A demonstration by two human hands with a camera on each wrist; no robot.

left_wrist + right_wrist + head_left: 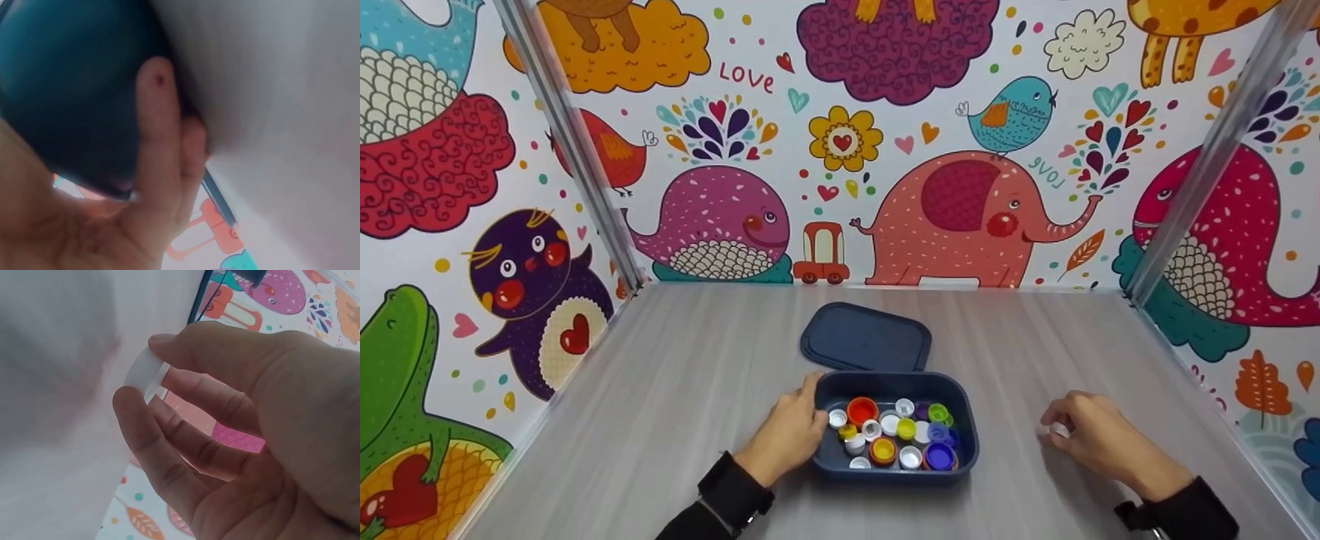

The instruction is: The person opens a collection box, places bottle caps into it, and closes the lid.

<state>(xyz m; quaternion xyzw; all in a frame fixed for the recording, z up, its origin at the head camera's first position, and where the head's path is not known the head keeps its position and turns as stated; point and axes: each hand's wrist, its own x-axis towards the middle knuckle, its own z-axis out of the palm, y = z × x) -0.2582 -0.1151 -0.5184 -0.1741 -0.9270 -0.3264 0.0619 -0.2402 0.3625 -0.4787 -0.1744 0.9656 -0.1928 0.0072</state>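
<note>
A dark blue plastic box [896,476] sits uncovered on the table, with several bottle caps inside in white, red, yellow, orange, green and purple. My left hand [789,431] grips the box at its left side; in the left wrist view its fingers [159,129] lie along the outer wall, close to the tabletop. Right of the box, my right hand [1099,435] is low over the table and pinches a white bottle cap [147,374] between thumb and fingertips. In the head view that cap is partly hidden by the fingers.
The box's dark blue lid [866,337] lies flat just behind the box. A wood-grain table [690,360] bears everything. Panels printed with cartoon animals [952,217] close off the back and both sides, with metal posts [574,142] at the corners.
</note>
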